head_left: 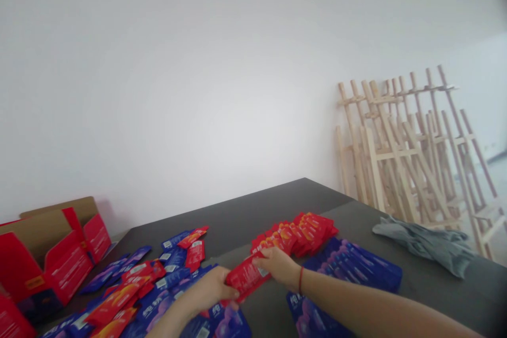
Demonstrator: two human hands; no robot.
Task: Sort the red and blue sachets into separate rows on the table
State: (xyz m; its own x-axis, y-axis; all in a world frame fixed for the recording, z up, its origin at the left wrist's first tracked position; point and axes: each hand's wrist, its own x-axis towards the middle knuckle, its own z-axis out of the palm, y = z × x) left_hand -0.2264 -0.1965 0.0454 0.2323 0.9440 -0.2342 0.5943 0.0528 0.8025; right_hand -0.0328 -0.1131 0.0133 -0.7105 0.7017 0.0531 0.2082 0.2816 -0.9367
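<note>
One red packet (246,276) is clamped between left hand (213,289) and right hand (282,268). Likely light, pliable, slippery; grip opposite ends.

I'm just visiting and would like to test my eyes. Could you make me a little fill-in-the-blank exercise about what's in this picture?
1. The left hand and right hand both hold a packet coloured ____.
2. A thin red cord circles the ____ wrist.
3. The loose pile of packets mixes red ones with ____ ones.
4. The easels by the wall are made of ____.

Missing words: red; right; blue; wood.
</note>
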